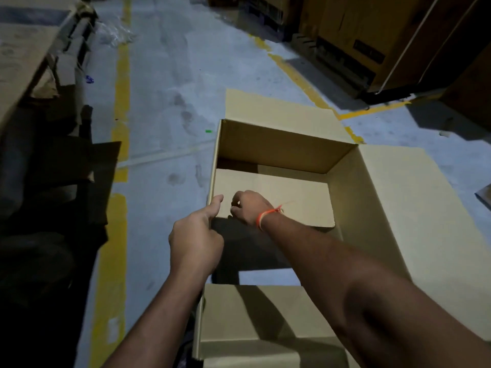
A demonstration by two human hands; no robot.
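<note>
Box-forming step: open box [279, 147] sits on the floor [170, 102], left hand [195, 239] grips its left wall rim, right hand [248, 207] inside, fingers curled at the bottom flap [292, 197] edge, pinch not discernible; next move likely needs that flap pressed flat

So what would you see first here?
The big open cardboard box in the middle, standing on the blue-grey floor with its flaps spread out. The left hand grips the box's left wall, and the right hand, with an orange thread round its wrist, reaches inside right beside it with curled fingers. A yellow line runs along the floor on the left.
</note>
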